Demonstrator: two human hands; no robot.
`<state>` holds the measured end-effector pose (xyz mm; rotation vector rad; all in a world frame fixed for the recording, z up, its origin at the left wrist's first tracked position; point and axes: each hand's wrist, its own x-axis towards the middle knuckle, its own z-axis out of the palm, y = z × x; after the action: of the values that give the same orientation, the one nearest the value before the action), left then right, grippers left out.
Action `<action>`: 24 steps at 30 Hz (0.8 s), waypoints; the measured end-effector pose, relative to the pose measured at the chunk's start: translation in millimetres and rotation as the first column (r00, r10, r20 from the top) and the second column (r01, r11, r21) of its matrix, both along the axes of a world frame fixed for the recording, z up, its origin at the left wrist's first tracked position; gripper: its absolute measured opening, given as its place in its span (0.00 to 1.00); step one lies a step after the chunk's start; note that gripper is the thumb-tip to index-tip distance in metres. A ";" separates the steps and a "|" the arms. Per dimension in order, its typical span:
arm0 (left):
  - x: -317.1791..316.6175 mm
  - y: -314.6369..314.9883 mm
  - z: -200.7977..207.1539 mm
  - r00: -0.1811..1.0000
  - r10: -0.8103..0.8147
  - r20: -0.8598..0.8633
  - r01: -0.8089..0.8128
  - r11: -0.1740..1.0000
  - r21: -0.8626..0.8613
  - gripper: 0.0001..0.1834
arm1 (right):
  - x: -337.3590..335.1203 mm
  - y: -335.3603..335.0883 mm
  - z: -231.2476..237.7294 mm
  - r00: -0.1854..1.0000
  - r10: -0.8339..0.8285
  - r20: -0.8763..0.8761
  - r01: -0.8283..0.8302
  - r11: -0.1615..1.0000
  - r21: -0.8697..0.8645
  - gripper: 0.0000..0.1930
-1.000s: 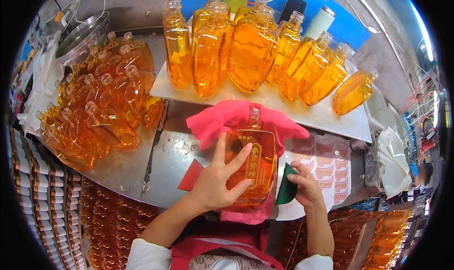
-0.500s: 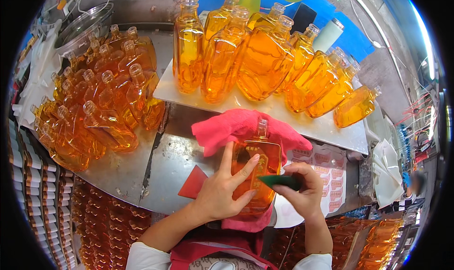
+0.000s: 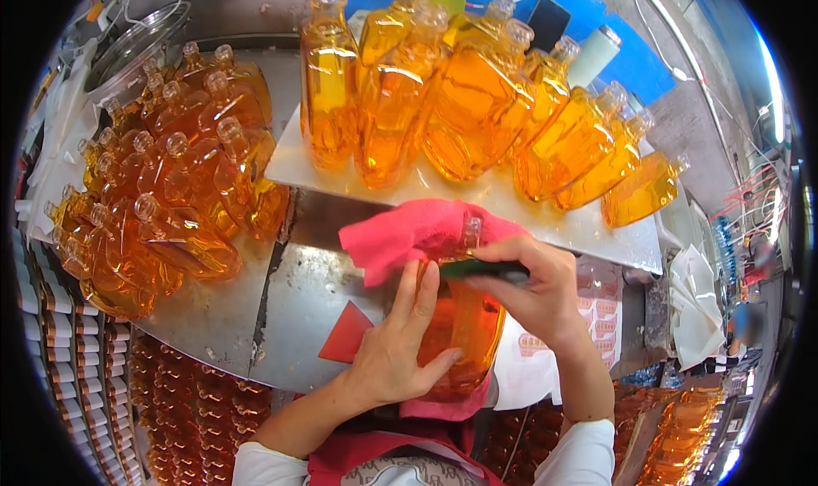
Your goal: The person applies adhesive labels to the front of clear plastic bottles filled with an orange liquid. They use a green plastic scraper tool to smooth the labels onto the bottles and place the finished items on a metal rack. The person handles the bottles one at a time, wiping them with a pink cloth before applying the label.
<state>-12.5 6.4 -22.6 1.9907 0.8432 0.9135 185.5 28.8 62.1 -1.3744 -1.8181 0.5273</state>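
Frame centre: right hand (image 3: 541, 286) pinches green flat piece (image 3: 475, 270); left hand (image 3: 388, 350), thumb spread, steadies bottle (image 3: 473, 328); uneven pressure might skid it.

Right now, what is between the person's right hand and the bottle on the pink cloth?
In the head view, a flat dark green tool lies there: the right hand grips it over the bottle's upper part. Contact with glass is unclear.

Two hands (image 3: 388, 354) (image 3: 545, 286), one green scraper (image 3: 464, 269)
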 end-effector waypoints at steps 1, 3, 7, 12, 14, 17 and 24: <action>0.9 0.3 0.4 1.000 -0.004 0.001 0.004 1.000 0.004 0.57 | 1.9 7.2 -2.5 0.998 -0.032 0.046 0.030 0.999 0.045 0.13; 1.9 -0.4 0.2 1.000 -0.017 0.015 0.017 1.000 -0.006 0.57 | 13.4 24.2 -3.6 0.983 -0.054 0.174 0.003 0.960 0.279 0.13; -18.0 -7.0 -4.9 0.998 0.024 0.061 -0.020 0.998 -0.065 0.53 | 12.7 -29.6 -12.5 0.939 0.149 0.311 -0.238 0.933 0.271 0.12; -109.6 -6.1 -16.4 0.789 0.589 0.176 -0.606 0.793 0.064 0.37 | 3.7 -115.4 -21.0 0.960 0.248 0.132 -0.260 0.963 0.078 0.13; -135.3 10.8 -11.5 0.626 0.762 0.169 -0.769 0.565 0.300 0.33 | 8.8 -106.5 -18.9 0.979 0.193 0.065 -0.195 0.981 0.021 0.13; -152.0 35.1 0.0 0.500 0.861 0.095 -0.787 0.406 0.465 0.35 | 13.6 -47.6 -12.0 0.997 -0.016 0.078 -0.004 0.969 0.246 0.12; -191.0 63.6 -6.8 0.509 0.854 0.111 -0.759 0.384 0.526 0.43 | -8.5 -127.7 -30.5 0.965 0.173 0.195 -0.213 0.954 0.210 0.09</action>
<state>-203.5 69.9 -29.4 2.0716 1.9855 1.6822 177.0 -98.8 31.6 -1.1213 -2.0988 0.2898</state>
